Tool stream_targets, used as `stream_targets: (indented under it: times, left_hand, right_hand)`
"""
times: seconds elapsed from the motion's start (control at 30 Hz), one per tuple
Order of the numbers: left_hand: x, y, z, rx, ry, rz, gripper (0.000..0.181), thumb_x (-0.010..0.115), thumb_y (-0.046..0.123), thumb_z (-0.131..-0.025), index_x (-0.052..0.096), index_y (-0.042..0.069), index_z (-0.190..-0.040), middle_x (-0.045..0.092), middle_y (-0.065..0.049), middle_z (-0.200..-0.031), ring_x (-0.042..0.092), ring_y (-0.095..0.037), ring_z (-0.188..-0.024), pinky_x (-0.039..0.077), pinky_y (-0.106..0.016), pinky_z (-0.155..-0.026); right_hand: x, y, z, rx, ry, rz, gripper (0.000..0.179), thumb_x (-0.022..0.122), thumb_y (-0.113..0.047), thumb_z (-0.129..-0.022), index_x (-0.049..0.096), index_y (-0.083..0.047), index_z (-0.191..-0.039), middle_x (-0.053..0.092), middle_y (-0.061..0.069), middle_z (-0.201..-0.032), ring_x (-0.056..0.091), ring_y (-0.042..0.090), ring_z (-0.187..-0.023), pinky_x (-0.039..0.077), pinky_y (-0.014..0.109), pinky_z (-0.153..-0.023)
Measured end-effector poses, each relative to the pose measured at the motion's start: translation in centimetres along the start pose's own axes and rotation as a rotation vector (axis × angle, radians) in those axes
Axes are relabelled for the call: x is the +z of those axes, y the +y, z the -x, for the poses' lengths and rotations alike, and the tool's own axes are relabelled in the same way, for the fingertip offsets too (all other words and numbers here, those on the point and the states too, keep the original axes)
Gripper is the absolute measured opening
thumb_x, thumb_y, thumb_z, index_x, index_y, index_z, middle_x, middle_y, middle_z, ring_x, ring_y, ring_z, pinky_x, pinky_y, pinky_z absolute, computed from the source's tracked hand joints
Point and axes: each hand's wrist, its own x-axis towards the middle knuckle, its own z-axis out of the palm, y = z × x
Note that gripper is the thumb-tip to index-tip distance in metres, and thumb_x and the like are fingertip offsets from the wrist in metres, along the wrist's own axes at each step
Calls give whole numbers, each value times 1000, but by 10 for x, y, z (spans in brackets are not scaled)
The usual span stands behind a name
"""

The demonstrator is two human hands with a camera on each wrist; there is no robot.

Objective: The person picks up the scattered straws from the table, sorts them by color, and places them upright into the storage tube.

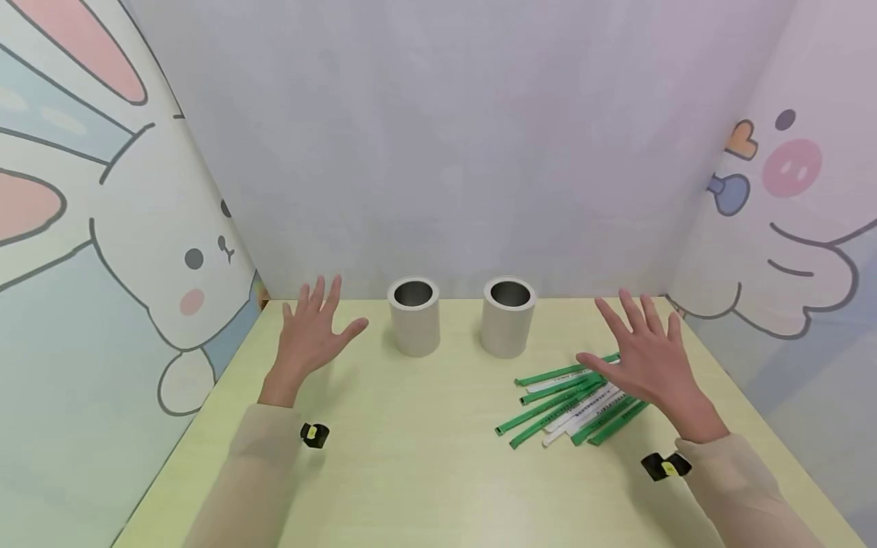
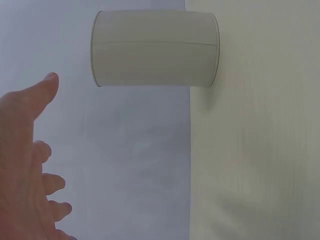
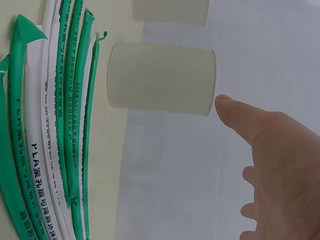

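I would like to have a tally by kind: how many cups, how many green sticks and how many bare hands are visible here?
Cups: 2
Green sticks: 6
Bare hands: 2
Total: 10

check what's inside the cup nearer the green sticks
That cup shows a dark inner wall, nothing poking above its rim; the near side covers the lower inside, which can't be seen.

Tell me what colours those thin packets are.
The packets are green and white, clearest in the right wrist view.
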Motion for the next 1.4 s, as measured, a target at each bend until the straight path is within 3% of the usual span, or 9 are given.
stream_targets:
  times: [0.2,0.33,0.5,0.7,1.03,1.27,1.4]
  left_hand:
    - [15,9,-10,-56,-66,153,105,48,78,-98,5,17,-173,12,-18,-177,14,-47,-161,20,-78,-119]
    - [22,14,-14,-95,-66,265,107,51,80,-96,10,16,-172,19,-15,-177,23,-46,-159,30,-81,-112]
    - [31,19,-20,-106,-67,369,108,57,78,-95,13,15,-172,24,-17,-175,25,-45,-158,28,-81,-113]
    - [39,28,-29,-104,-59,521,109,65,72,-94,15,16,-172,28,-15,-174,32,-41,-157,30,-73,-118]
    - [54,36,-43,-124,-37,762,107,74,61,-93,17,15,-171,24,-10,-176,29,-36,-159,28,-62,-125]
    - [66,40,-49,-125,-59,923,103,78,53,-93,18,20,-171,24,-7,-175,25,-31,-160,26,-60,-127]
    - [77,39,-52,-83,-69,1035,101,80,41,-95,17,19,-171,24,-8,-175,25,-30,-160,20,-59,-129]
  right_hand:
    - [-3,-7,-5,-20,-9,-52,100,68,-69,-92,28,-19,-169,20,27,-173,17,55,-157,15,84,-114]
    - [-3,-12,-9,-33,-9,-100,96,71,-64,-92,33,-17,-167,24,28,-171,20,55,-156,19,82,-115]
    - [1,-17,-12,-55,-12,-159,88,75,-55,-93,42,-12,-162,33,31,-166,29,56,-151,28,80,-113]
    - [5,-23,-12,-60,-79,-290,72,77,-43,-97,52,-8,-155,42,30,-160,41,55,-143,47,75,-98]
    - [9,-29,-14,-87,-143,-514,50,76,-28,-100,64,-5,-143,62,22,-145,57,49,-131,49,67,-102]
    - [16,-25,-19,-57,-175,-578,39,74,-27,-102,69,-7,-136,65,20,-141,62,47,-127,52,66,-101]
    - [20,-22,-21,-37,-203,-597,39,73,-27,-103,69,-7,-136,66,19,-141,62,47,-128,53,64,-102]
